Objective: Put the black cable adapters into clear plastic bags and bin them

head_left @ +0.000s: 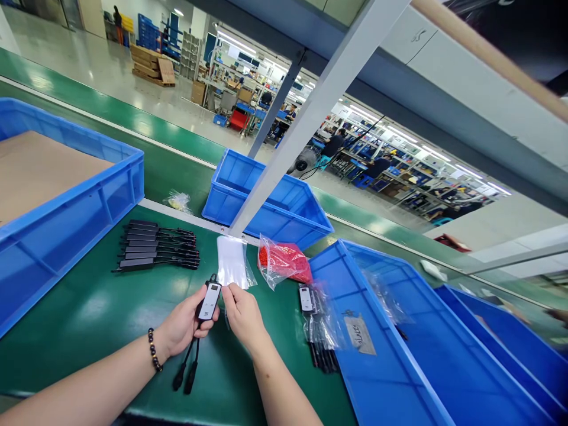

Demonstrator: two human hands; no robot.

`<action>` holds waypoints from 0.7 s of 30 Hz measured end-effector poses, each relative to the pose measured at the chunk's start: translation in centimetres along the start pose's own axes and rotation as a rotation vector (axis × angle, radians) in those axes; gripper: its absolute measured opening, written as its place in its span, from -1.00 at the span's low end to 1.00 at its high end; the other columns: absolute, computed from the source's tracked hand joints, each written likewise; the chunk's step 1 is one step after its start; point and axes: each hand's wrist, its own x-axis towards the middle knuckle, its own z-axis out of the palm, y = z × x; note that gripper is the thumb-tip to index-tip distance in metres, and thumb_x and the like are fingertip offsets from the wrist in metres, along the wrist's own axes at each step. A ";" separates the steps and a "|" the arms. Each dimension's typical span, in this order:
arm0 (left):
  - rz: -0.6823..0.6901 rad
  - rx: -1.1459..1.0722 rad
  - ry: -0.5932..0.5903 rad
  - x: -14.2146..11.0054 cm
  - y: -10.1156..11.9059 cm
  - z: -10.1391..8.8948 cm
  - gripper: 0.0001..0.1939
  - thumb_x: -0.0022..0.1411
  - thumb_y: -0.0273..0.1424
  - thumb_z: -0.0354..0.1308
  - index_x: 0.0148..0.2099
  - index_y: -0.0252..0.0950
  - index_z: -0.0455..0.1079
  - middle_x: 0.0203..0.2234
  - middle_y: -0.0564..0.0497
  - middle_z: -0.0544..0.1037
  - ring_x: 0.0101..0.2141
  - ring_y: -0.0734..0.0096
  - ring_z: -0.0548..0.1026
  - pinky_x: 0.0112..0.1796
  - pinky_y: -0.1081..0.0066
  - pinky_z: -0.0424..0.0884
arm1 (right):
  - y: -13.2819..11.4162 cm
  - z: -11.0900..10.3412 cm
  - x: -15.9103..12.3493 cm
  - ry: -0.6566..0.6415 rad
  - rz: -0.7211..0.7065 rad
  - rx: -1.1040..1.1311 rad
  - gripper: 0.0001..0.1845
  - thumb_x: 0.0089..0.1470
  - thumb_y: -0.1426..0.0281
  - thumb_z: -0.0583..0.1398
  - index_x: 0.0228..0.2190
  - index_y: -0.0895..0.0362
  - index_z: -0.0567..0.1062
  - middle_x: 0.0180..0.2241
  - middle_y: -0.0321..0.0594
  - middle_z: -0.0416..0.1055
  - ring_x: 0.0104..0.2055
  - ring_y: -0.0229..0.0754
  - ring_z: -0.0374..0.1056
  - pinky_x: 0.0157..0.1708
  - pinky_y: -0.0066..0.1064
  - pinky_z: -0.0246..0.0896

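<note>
My left hand (pixel 190 319) is closed around a small black electronic control box (pixel 210 302) with a grey face and a dark little window. Two black cables with connectors (pixel 190 376) hang down from it below my fingers. Right beside the box, my right hand (pixel 242 313) is closed, thumb and fingers pressed together; what they pinch is hidden. Just beyond my hands lies a stack of clear plastic bags (pixel 233 260). A row of several black boxes with cables (pixel 153 245) rests on the green mat to the left.
A blue crate with cardboard (pixel 71 171) stands at left, a blue bin (pixel 266 198) behind the post (pixel 310 112). A bag of red pieces (pixel 286 263) lies near bagged control boxes (pixel 322 325), beside a large blue bin (pixel 377 331). A small bag (pixel 178 201) lies farther back.
</note>
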 end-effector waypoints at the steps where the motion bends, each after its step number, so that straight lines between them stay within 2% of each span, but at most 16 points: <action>1: -0.002 0.000 -0.001 0.0 0.0 0.0 -0.59 0.17 -0.06 -0.10 -0.24 -0.32 0.25 -0.52 0.01 0.33 -0.65 0.64 0.14 -0.66 0.58 -0.08 | 0.0 0.0 0.1 -0.006 0.010 0.026 -0.62 0.18 0.22 -0.13 -0.60 0.12 0.17 -0.65 -0.41 0.12 -0.59 -0.36 0.04 -0.56 -0.53 -0.15; 9: -0.008 0.004 0.012 0.1 0.1 0.1 -0.59 0.16 -0.05 -0.10 -0.24 -0.31 0.24 -0.53 0.02 0.33 -0.65 0.63 0.13 -0.66 0.57 -0.10 | 0.1 0.1 0.2 -0.013 0.032 0.098 -0.60 0.15 0.21 -0.11 -0.62 0.13 0.21 -0.66 -0.40 0.12 -0.59 -0.36 0.03 -0.56 -0.53 -0.15; 16: -0.030 -0.003 0.005 0.0 -0.1 0.1 -0.58 0.16 -0.04 -0.09 -0.26 -0.33 0.25 -0.52 0.01 0.33 -0.65 0.64 0.13 -0.66 0.57 -0.09 | 0.1 0.4 0.4 0.028 0.026 0.073 -0.57 0.12 0.22 -0.08 -0.67 0.14 0.24 -0.69 -0.39 0.10 -0.62 -0.36 -0.02 -0.59 -0.53 -0.17; 18: -0.031 -0.007 0.015 0.1 -0.2 0.0 -0.58 0.15 -0.04 -0.08 -0.27 -0.33 0.25 -0.53 0.01 0.32 -0.66 0.64 0.13 -0.66 0.57 -0.09 | -0.2 0.1 0.1 0.007 0.010 0.104 -0.56 0.12 0.23 -0.08 -0.70 0.15 0.23 -0.72 -0.39 0.08 -0.63 -0.37 -0.03 -0.59 -0.53 -0.16; 21: -0.004 -0.019 0.043 0.3 -0.2 -0.2 -0.58 0.14 -0.04 -0.06 -0.31 -0.34 0.25 -0.54 0.03 0.31 -0.67 0.65 0.11 -0.68 0.57 -0.10 | -0.4 -1.2 -0.6 -0.096 -0.088 0.213 -0.55 0.13 0.26 -0.09 -0.71 0.16 0.21 -0.71 -0.39 0.09 -0.63 -0.39 0.00 -0.57 -0.55 -0.12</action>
